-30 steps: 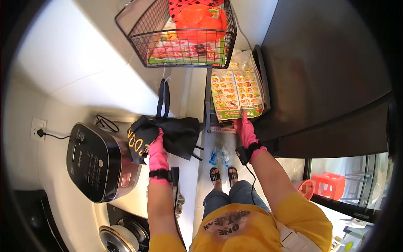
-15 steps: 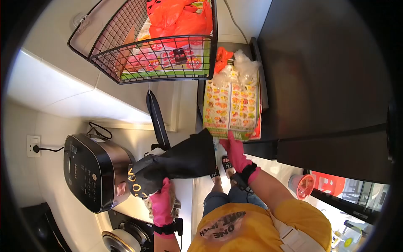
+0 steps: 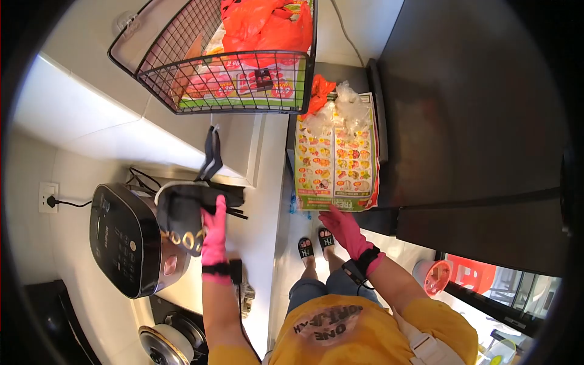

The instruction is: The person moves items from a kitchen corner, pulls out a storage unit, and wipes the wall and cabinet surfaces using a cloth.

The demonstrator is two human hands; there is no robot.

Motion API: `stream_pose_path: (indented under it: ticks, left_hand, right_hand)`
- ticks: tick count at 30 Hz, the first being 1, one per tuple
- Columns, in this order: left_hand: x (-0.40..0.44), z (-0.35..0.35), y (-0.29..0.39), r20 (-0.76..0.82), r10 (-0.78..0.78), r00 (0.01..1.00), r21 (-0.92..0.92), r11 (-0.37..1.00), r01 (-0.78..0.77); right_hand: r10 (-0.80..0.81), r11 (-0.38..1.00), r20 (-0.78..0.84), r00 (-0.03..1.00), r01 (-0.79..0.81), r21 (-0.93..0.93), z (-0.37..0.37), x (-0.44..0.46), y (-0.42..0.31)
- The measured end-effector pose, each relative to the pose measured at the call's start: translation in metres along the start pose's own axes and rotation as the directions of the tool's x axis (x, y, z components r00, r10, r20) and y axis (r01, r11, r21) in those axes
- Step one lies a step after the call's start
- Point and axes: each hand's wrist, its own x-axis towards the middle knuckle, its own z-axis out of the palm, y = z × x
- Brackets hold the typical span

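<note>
My left hand (image 3: 215,236), in a pink glove, is closed on a folded black cloth (image 3: 182,210) with yellow letters. The cloth is pressed up between the rice cooker (image 3: 137,240) and the wall. Whether it is an apron or a bag I cannot tell. My right hand (image 3: 348,234), also gloved in pink, has its fingers at the near edge of a printed flyer (image 3: 334,164) and appears to pinch it. Crumpled clear plastic bags (image 3: 353,109) and a red plastic bag (image 3: 321,91) lie on the flyer's far end.
A black wire basket (image 3: 225,82) with red bags (image 3: 264,30) hangs at the upper left. A black strap (image 3: 212,152) hangs from a hook below it. A lidded pot (image 3: 161,347) stands at the lower left. Dark cabinet panels (image 3: 468,121) rise on the right.
My left hand has moved up and left, folding the outstretched black cloth back against the wall and off the gap near the flyer. My right hand stays at the flyer's near edge.
</note>
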Motion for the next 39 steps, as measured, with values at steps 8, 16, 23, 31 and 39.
stream_pose_path:
  ticks: [8, 16, 23, 31, 39]
  left_hand:
    - [0.0, 0.027, 0.029, 0.013, -0.047, 0.999, -0.387, 0.921, 0.048]
    - [-0.059, 0.012, 0.029, 0.01, -0.023, 1.0, -0.458, 0.889, 0.025]
    - [-0.11, -0.033, 0.054, 0.574, -0.002, 0.819, -0.407, 0.867, 0.288]
    - [-0.167, 0.101, -0.01, 0.885, 0.317, 0.342, -0.458, 0.727, 0.512]
    - [-0.147, 0.193, 0.004, 0.914, -0.079, 0.399, -0.392, 0.091, 0.916]
  right_hand:
    - [0.232, 0.88, 0.049, 0.972, -0.188, -0.435, 0.03, -0.025, -0.024]
    - [-0.647, -0.04, 0.538, 0.541, 0.679, -0.733, 0.187, 0.013, -0.153]
    - [-0.069, -0.796, 0.426, 0.902, 0.208, -0.568, 0.206, 0.143, -0.231]
    - [-0.647, -0.701, 0.754, 0.112, 0.302, -0.646, 0.145, 0.275, -0.173]
    - [-0.77, -0.222, 0.534, 0.349, 0.638, -0.737, 0.191, 0.156, -0.241]
